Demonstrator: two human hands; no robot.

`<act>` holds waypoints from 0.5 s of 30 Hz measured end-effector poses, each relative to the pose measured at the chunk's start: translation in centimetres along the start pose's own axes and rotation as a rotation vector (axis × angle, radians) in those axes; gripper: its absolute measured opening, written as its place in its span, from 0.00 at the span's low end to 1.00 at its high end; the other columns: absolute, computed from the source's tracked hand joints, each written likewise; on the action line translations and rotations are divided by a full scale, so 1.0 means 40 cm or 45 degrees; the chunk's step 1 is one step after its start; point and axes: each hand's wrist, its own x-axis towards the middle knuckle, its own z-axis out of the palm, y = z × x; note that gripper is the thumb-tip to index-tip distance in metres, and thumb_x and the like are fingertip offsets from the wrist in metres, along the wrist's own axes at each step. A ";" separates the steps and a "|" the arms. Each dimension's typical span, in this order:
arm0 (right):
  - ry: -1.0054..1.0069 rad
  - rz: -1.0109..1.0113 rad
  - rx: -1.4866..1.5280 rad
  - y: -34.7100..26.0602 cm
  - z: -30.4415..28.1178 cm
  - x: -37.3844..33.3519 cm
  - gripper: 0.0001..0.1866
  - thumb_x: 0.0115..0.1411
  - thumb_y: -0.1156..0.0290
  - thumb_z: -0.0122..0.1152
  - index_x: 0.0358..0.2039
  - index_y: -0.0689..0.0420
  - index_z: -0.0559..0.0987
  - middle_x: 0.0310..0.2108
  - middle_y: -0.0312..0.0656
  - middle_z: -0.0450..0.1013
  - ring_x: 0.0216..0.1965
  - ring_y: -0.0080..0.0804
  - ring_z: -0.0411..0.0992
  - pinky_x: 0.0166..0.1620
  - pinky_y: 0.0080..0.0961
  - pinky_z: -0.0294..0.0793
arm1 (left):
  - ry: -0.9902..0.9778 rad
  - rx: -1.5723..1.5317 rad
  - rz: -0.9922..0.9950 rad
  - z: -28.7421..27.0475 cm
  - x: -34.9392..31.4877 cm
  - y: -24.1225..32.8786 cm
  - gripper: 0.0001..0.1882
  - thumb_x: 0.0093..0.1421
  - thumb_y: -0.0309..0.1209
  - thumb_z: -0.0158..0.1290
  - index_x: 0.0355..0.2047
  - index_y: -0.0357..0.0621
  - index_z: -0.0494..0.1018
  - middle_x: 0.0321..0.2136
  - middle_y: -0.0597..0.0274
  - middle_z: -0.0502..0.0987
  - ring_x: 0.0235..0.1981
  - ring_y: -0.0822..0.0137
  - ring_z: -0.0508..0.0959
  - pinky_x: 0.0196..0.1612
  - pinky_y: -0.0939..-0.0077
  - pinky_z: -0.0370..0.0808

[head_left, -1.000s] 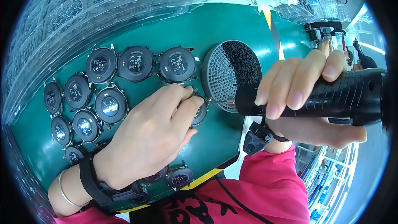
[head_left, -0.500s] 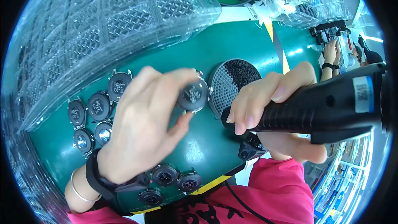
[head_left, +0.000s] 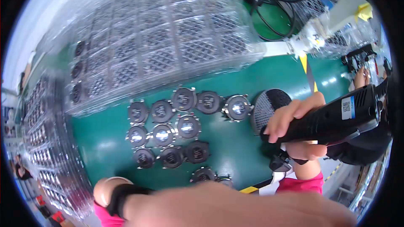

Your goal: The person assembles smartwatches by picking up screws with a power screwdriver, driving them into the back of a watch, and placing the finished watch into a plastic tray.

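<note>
My right hand [head_left: 296,122] is wrapped round a black cylindrical handheld device [head_left: 336,115] with a blue-and-white code label; what kind of tool it is, I cannot make out. Its narrow end lies over the edge of a round pad [head_left: 263,111], part grey mesh, part black bristles. My left hand [head_left: 235,204] stretches across the lower edge, large, blurred and close, its fingertips not made out. Several round strapless watches [head_left: 185,126] lie in rows on the green mat. One silver-rimmed watch [head_left: 237,107] lies right beside the pad.
Stacked clear plastic trays [head_left: 168,38] in film stand along the far side; more trays [head_left: 50,143] are at the left. A black cable [head_left: 290,1] loops at the back. Another person's hand [head_left: 360,77] is at far right. Yellow-black tape [head_left: 310,73] crosses the mat.
My left hand held a watch near the pad; now it is low and close, with no watch visible in it. My right hand still grips the black device. The view has shifted, showing more trays.
</note>
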 end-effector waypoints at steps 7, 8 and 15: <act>0.097 0.055 -0.082 -0.001 0.020 -0.010 0.41 0.51 0.29 0.65 0.38 0.55 0.60 0.22 0.42 0.68 0.17 0.35 0.72 0.25 0.32 0.78 | 0.029 -0.184 -0.171 0.112 0.051 0.068 0.17 0.49 0.22 0.61 0.41 0.38 0.75 0.36 0.53 0.78 0.32 0.55 0.76 0.39 0.69 0.74; 0.090 0.054 -0.093 0.000 0.018 -0.006 0.41 0.51 0.29 0.65 0.38 0.55 0.60 0.22 0.42 0.68 0.17 0.35 0.72 0.25 0.32 0.78 | 0.034 -0.229 -0.178 0.117 0.056 0.062 0.16 0.49 0.22 0.61 0.40 0.38 0.75 0.36 0.53 0.78 0.32 0.55 0.76 0.39 0.69 0.74; 0.068 0.042 -0.111 0.011 0.006 -0.006 0.42 0.51 0.29 0.64 0.39 0.55 0.59 0.23 0.42 0.69 0.17 0.34 0.72 0.25 0.32 0.79 | -0.022 -0.486 -0.240 0.184 0.074 0.106 0.11 0.52 0.22 0.59 0.38 0.37 0.74 0.34 0.53 0.77 0.32 0.55 0.76 0.38 0.68 0.74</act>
